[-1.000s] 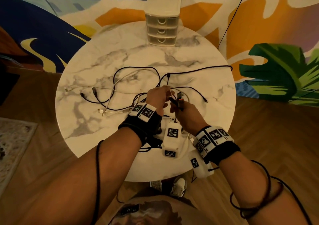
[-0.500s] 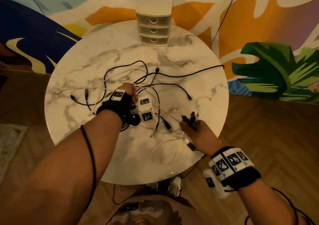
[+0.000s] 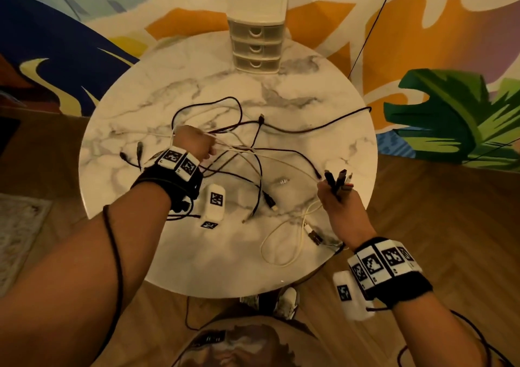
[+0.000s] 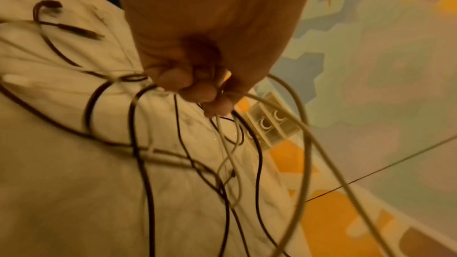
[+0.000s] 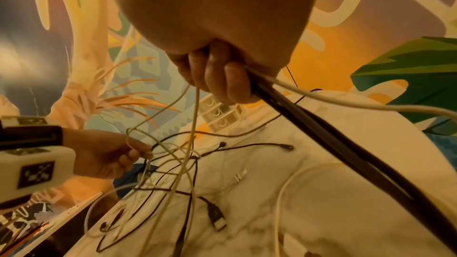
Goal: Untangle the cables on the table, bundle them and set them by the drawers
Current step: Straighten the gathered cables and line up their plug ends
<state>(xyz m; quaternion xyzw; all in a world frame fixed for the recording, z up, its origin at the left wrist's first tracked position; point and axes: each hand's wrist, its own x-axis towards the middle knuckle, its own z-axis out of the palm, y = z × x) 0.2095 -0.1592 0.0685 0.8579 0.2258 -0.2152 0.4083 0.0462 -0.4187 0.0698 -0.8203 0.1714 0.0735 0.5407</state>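
Tangled black and white cables on round marble table: your left hand clutches strands, right hand grips plug ends; bundling unstarted, cream plastic drawers well apart.

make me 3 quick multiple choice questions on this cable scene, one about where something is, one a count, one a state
1. Where does the drawer unit stand on the table?
A. at the far edge
B. at the near edge
C. in the middle

2. How many drawers does it have?
A. two
B. three
C. five

3. What is the right hand doing?
A. lying flat on the table
B. hanging idle
C. gripping a bunch of cable ends

Answers:
1 A: it sits at the rim by the painted wall.
2 B: three handled fronts are stacked.
3 C: its fingers curl round the plugs, held above the table while the left hand grips other strands.
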